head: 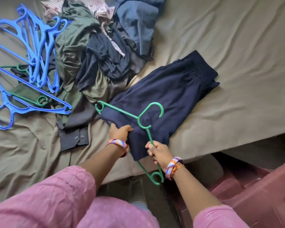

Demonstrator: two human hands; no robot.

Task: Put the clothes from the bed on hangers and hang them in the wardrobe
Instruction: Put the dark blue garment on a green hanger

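A folded navy garment (168, 89) lies on the bed near its front edge, threaded through a green hanger (145, 116). My left hand (120, 131) grips the garment's near end at the hanger's bar. My right hand (158, 153) holds the hanger's sloping arm near its lower end. A heap of clothes (92, 51) in olive, black, blue and pink lies farther back on the bed. Several blue hangers (33, 46) are piled at the left. No wardrobe is in view.
The bed sheet (229, 46) is beige and creased, with bare room on the right. A dark buttoned garment (76, 139) lies flat near my left arm. A maroon plastic chair (253, 186) stands at the lower right beside the bed edge.
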